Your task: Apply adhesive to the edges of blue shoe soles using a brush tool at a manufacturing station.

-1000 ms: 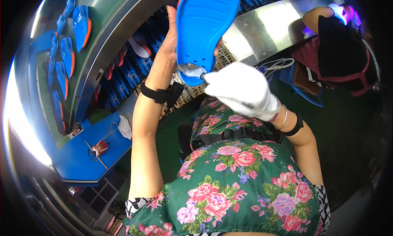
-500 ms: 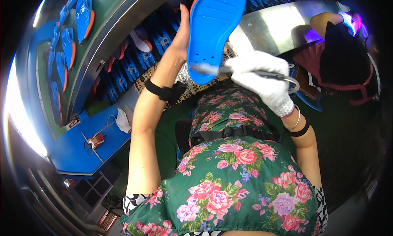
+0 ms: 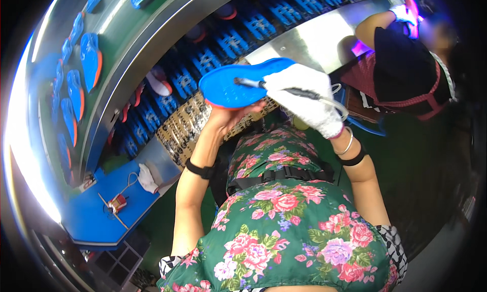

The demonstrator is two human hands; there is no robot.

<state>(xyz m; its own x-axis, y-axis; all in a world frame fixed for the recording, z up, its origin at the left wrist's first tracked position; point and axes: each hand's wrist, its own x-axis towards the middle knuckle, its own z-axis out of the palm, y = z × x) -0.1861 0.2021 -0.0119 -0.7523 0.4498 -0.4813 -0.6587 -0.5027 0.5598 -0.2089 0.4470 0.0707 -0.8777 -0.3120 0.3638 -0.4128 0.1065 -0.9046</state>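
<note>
A blue shoe sole (image 3: pixel 221 93) with an orange edge lies tilted sideways in front of me, its broad blue face turned up. My bare left hand (image 3: pixel 229 118) grips it from underneath, with the fingers partly hidden below. My right hand (image 3: pixel 303 93), in a white knitted glove, is closed around a brush (image 3: pixel 249 82) with a dark grip and a pale tube at its back end. The brush's dark tip is at the sole's upper face, near its middle. The far end of the sole passes behind the glove.
A metal-edged rack or conveyor (image 3: pixel 147 46) curves past on the left, carrying several blue soles (image 3: pixel 91 59). Behind stand rows of blue supports (image 3: pixel 233 42). A blue table (image 3: pixel 91 223) holds a small red pot (image 3: pixel 117 203) and a white glove (image 3: pixel 147 179). Another person (image 3: pixel 406 64) works at right.
The sole has swung from upright to sideways and come lower. My left hand now supports it from below, and the brush has moved from its near end toward its middle.
</note>
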